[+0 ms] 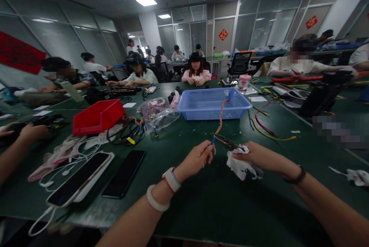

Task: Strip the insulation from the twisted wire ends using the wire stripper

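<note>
Pinched in the fingers of my left hand (198,155) is the blue end of a wire (220,119). From there its twisted, copper-coloured length runs up to the blue mesh basket (187,113). My right hand (255,155) grips dark pliers (226,142), their handles wrapped in crumpled white tissue or cloth (240,166). The plier jaws point left and lie close to the blue end of the wire; whether they touch it I cannot tell. Both hands are just above the green table (201,208), in front of the basket.
Left of the basket are a clear plastic bag (158,114) of wires, a red bin (99,116) and tangled cables. Two phones, a black one (124,174) and one charging (82,178), lie near my left arm. Loose coloured wires (265,126) are right. A co-worker's hand (33,133) is far left.
</note>
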Tool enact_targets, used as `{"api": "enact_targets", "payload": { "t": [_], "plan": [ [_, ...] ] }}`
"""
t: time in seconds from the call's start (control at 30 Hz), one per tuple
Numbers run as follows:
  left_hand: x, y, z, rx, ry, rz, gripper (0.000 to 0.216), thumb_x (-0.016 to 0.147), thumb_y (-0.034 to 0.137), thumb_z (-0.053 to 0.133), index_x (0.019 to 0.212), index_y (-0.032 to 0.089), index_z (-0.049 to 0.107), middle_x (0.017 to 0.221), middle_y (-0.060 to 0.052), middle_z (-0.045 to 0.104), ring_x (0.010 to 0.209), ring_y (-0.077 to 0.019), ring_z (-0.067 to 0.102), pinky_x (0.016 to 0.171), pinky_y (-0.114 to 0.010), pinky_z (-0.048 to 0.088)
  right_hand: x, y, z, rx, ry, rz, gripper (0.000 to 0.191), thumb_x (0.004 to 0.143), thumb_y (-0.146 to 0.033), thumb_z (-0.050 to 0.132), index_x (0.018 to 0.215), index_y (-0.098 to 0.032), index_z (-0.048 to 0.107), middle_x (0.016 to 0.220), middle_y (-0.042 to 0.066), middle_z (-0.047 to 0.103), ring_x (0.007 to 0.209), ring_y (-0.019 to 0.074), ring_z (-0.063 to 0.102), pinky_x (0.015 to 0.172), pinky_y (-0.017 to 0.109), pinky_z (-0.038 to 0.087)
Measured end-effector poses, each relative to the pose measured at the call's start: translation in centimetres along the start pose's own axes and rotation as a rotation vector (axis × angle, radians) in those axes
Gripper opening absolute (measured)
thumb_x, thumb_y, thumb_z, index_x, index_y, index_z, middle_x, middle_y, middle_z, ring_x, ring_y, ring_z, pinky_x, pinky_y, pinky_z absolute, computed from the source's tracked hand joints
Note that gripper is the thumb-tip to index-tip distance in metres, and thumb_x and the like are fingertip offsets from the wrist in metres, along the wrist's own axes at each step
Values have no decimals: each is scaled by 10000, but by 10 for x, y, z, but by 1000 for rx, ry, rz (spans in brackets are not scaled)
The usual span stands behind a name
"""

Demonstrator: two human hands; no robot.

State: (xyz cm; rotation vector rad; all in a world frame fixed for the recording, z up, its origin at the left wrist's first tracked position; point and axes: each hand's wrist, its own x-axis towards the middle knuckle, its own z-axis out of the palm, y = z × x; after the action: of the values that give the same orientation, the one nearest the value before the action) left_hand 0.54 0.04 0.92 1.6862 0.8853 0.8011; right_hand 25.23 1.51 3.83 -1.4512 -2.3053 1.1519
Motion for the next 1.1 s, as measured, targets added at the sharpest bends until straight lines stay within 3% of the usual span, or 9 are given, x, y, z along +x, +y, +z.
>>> {"api": "enact_targets", "payload": {
  "t": [0.2,0.43,0.7,0.87,0.97,1.1],
  "plan": [
    [-3,3,-2,251,24,122,291,997,354,268,904,187,488,624,46,480,559,-101,454,595,-225,376,-4,6,5,335,-267,100,422,795,-573,575,674,-176,499,421,-91,385,301,35,281,280,179,194],
    [-4,-3,-4,369,68,124,278,984,329,309,813,188,478,619,50,452,565,-100,436,590,-225,336,6,16,26,775,-578,104,314,799,-435,631,682,-174,499,357,-115,370,253,33,238,235,165,184],
    [1,-5,1,274,177,96,249,980,336,326,1043,176,506,641,49,479,597,-118,466,618,-237,367,8,1,25,789,-457,70,286,737,-367,717,799,-134,564,426,-105,458,298,12,306,258,122,212],
    [-1,-4,4,255,207,86,230,971,312,357,939,172,535,701,27,506,667,-125,494,660,-237,378,5,3,20,806,-480,76,274,750,-340,704,838,-109,586,459,-60,543,303,21,375,263,109,248],
    [0,-5,3,236,256,94,216,970,300,358,926,177,530,687,33,490,656,-122,483,657,-232,373,5,5,19,839,-509,116,294,795,-370,645,881,-96,583,542,24,646,317,55,471,268,121,317],
    [1,-7,1,197,322,82,220,965,327,373,939,184,538,681,37,480,618,-116,458,624,-226,364,6,8,17,892,-525,113,348,777,-357,664,986,-98,563,764,112,721,534,152,667,330,152,439]
  ]
}}
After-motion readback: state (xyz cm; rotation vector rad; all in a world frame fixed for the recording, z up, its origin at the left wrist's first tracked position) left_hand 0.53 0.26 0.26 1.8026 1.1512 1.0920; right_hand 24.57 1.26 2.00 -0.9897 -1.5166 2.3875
